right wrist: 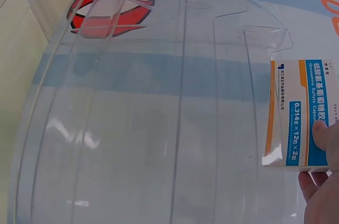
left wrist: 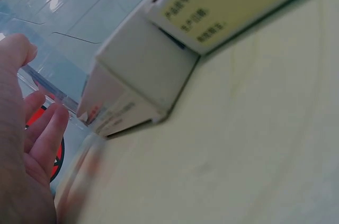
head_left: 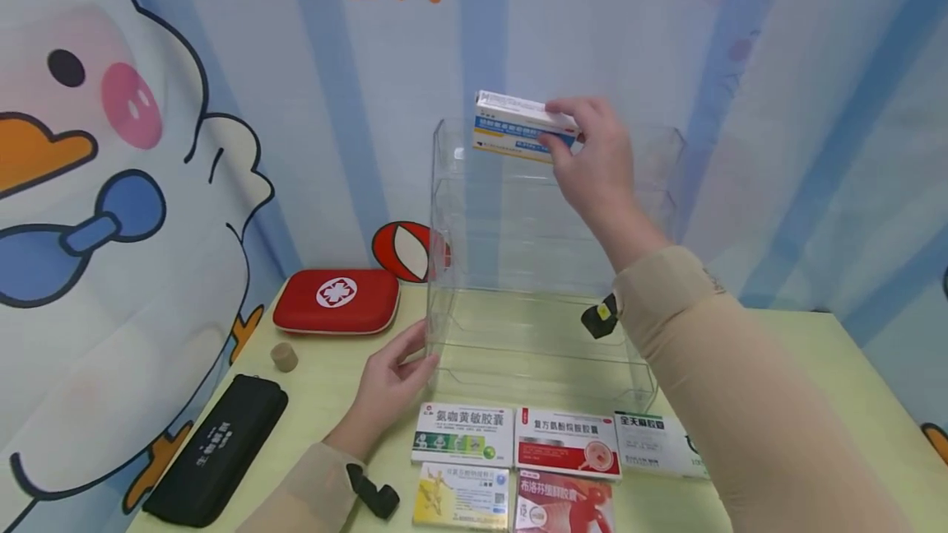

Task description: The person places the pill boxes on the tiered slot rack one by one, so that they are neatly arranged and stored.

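A clear tiered plastic rack [head_left: 511, 261] stands on the table. My right hand [head_left: 596, 150] pinches a white, blue and orange medicine box [head_left: 511, 126] between thumb and fingers. It is tilted at the rack's top tier; in the right wrist view the box [right wrist: 296, 113] shows its printed front beside the clear shelves. My left hand [head_left: 392, 377] holds the rack's lower left edge, with thumb and fingers to either side of that edge in the left wrist view. Several medicine boxes lie before the rack, among them a green-and-white one [head_left: 462, 434] and a red-and-white one [head_left: 568, 442].
A red first-aid case [head_left: 336, 301] lies left of the rack. Near it are a small tan cylinder [head_left: 284, 357] and a black zip case [head_left: 216, 451]. A printed cloth [head_left: 355, 105] hangs behind the table. My right sleeve covers part of a white box [head_left: 655, 442].
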`<state>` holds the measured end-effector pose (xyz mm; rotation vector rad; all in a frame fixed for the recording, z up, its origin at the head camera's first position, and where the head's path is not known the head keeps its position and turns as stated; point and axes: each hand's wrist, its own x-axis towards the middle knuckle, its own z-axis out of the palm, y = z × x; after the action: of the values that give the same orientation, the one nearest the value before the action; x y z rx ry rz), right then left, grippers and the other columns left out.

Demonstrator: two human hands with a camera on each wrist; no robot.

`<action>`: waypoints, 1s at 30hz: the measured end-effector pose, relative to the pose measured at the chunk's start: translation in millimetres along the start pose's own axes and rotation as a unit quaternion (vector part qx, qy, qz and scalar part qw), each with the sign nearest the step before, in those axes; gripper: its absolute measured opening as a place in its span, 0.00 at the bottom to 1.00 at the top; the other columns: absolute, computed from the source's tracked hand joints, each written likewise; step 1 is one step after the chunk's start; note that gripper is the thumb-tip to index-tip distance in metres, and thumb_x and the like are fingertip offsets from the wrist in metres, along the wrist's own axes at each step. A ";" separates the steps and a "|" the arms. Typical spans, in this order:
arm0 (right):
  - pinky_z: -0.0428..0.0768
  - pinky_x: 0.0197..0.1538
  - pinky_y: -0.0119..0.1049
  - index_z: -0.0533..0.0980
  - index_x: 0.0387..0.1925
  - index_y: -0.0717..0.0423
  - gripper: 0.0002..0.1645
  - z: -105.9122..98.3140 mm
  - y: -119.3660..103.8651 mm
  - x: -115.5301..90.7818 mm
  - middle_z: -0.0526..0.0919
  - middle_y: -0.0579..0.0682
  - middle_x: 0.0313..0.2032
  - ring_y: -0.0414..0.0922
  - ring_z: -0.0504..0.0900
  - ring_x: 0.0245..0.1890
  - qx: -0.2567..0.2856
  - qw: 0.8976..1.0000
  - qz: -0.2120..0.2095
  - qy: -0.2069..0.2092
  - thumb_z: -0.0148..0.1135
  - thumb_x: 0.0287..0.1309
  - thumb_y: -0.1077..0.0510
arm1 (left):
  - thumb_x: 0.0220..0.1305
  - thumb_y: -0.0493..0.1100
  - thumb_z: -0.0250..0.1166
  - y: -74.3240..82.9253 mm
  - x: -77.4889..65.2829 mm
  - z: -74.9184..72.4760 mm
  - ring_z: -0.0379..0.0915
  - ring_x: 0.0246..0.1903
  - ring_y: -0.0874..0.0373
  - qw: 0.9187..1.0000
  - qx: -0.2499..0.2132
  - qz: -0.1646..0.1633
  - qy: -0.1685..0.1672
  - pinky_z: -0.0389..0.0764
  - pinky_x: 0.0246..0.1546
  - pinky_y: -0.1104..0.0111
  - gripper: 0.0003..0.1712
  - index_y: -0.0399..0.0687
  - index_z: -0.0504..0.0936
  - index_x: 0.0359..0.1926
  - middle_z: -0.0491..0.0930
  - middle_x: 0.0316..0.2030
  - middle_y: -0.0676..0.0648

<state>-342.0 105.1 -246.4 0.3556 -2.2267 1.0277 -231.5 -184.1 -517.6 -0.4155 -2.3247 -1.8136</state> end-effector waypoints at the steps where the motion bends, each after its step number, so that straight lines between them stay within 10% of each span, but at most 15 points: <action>1: 0.88 0.67 0.44 0.84 0.64 0.54 0.22 0.7 2.7 -1.3 0.83 0.56 0.63 0.52 0.81 0.63 0.001 1.000 -0.001 0.000 0.74 0.71 0.61 | 0.75 0.38 0.72 -0.1 0.4 0.9 0.79 0.73 0.45 1.000 0.000 -0.002 -0.002 0.88 0.64 0.67 0.36 0.57 0.75 0.80 0.78 0.76 0.46; 30: 0.79 0.80 0.44 0.71 0.81 0.51 0.35 12.4 11.3 -18.6 0.67 0.53 0.83 0.52 0.69 0.83 0.026 1.000 -0.002 -0.010 0.66 0.77 0.58 | 0.75 0.40 0.72 -3.6 4.2 5.4 0.80 0.73 0.45 1.000 0.002 -0.003 -0.010 0.88 0.63 0.65 0.36 0.59 0.75 0.80 0.77 0.77 0.47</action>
<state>-339.1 102.7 -271.1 0.3948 -2.2202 1.0861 -236.4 -179.1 -521.0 -0.4286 -2.3439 -1.8157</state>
